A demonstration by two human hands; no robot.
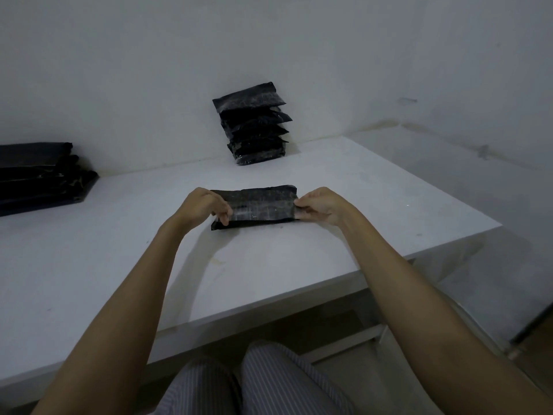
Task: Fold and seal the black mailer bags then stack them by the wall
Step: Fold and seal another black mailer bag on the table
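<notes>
White table (299,265): sealed stack (254,124) beyond the hands; left hand (203,206) and right hand (321,205) pinch the mailer bag (260,206) ends.

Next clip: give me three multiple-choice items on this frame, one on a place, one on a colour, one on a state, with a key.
1. Where is the stack of sealed bags?
A. Against the wall
B. On the floor
C. On the person's lap

2. What colour is the table?
A. Red
B. White
C. Green

3. How is the mailer bag in front held?
A. By neither hand
B. By one hand only
C. By both hands

Key: 1 A, the stack leans on the wall at the table's back; 2 B, its top is plain white; 3 C, the left hand and right hand pinch its two ends.
</notes>
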